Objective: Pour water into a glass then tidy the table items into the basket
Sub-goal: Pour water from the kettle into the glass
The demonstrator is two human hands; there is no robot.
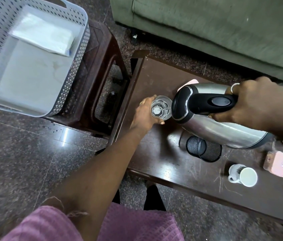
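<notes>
Head view shows our right hand (251, 103) clamped on the handle of the steel kettle (212, 117), tipped with its spout over the glass (161, 107). Our left hand (146, 113) wraps around that glass, which stands on the desk (154, 70), water streaming into it. Beyond our left hand, the basket (33, 54) sits on a stool (100, 66). Near our right wrist lie a mesh cup (205, 148) and a mug (243, 175).
</notes>
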